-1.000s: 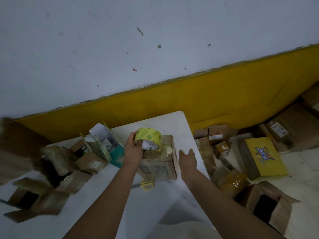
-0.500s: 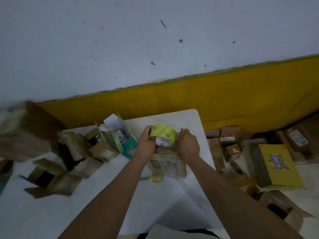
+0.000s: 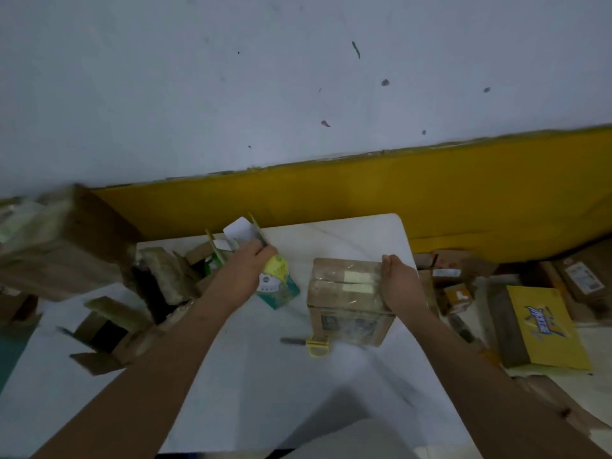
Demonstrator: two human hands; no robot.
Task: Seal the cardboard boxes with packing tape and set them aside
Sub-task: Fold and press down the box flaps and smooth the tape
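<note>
Gripping round tape roll (image 3: 275, 275); right hand (image 3: 399, 283) holds glossy cardboard box (image 3: 344, 294).

We see a brown box (image 3: 344, 294), a yellow-green tape roll (image 3: 276, 271) with a white label, a white table (image 3: 281, 392) with faint grey veins, and a yellow carton (image 3: 543, 329) with blue letters.

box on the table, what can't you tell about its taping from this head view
Head view only:
- cardboard box, right side: covered by the right hand.
- tape roll: mostly covered by the left hand; loose end unseen.
- front print on the box: blurred, unreadable.
</note>
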